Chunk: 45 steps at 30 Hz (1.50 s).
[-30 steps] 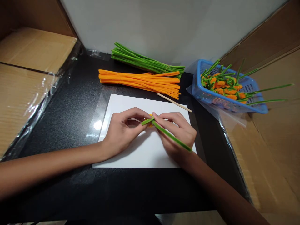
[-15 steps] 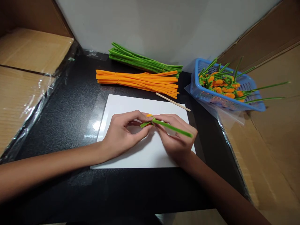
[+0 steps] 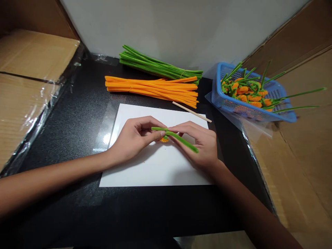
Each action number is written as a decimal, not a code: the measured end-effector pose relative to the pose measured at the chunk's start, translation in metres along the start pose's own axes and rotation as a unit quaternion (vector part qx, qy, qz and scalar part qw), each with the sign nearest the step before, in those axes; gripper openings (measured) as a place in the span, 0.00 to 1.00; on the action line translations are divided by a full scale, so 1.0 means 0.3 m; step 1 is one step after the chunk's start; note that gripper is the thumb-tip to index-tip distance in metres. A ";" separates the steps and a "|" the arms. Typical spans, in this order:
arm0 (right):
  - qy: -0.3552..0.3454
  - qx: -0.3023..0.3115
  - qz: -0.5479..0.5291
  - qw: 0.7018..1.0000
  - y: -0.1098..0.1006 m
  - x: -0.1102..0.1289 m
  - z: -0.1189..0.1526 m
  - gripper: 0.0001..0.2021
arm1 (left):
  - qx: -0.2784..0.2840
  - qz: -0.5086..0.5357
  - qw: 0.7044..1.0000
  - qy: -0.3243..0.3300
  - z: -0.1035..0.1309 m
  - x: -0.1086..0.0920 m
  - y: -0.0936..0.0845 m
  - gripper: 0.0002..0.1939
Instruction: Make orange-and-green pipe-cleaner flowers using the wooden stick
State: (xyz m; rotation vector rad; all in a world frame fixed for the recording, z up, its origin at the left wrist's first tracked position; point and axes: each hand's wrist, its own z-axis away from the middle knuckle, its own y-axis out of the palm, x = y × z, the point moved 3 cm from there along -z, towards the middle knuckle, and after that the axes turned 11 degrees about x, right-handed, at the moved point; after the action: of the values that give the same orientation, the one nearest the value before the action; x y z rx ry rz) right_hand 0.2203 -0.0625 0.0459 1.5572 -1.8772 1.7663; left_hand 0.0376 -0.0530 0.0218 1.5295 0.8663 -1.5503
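Both hands meet above a white sheet (image 3: 124, 176), pinching a small pipe cleaner flower between them. Its orange head (image 3: 164, 139) peeks out below the fingertips, mostly hidden. A green pipe cleaner (image 3: 183, 140) runs from the pinch toward the lower right, across my right hand (image 3: 201, 143); a shorter green end points left over the fingers of my left hand (image 3: 141, 135). Thumb and forefinger are closed on the piece in each hand. Just beyond the hands, a thin wooden stick (image 3: 192, 111) lies across the sheet's far edge.
Behind the sheet lie a bundle of orange pipe cleaners (image 3: 150, 90) and a green bundle (image 3: 158, 65). A blue basket (image 3: 220, 81) at the right holds several orange and green flowers, with stems jutting over its rim. Cardboard (image 3: 28, 93) borders the black table (image 3: 77, 103).
The flower has turned in my fingers: its orange part now shows below them rather than above. The short green end has swung up to the left, and the long stem has dipped nearer my right hand.
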 end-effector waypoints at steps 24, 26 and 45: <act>-0.114 -0.061 0.143 0.981 0.033 0.002 0.024 0.11 | -0.016 0.034 0.999 0.019 0.006 0.018 0.017 0.14; -0.123 -0.068 0.132 0.981 0.038 0.005 0.023 0.12 | -0.019 0.029 0.999 0.024 0.008 0.019 0.017 0.13; -0.135 -0.097 0.198 0.966 0.066 0.031 0.023 0.10 | -0.035 -0.074 0.995 0.062 0.021 0.015 0.017 0.09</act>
State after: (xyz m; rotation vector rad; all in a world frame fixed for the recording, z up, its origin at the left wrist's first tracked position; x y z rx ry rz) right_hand 0.2053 -0.0775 0.0370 1.4901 -2.5580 1.4931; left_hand 0.0392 -0.0613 0.0180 1.5529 1.1149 -1.5252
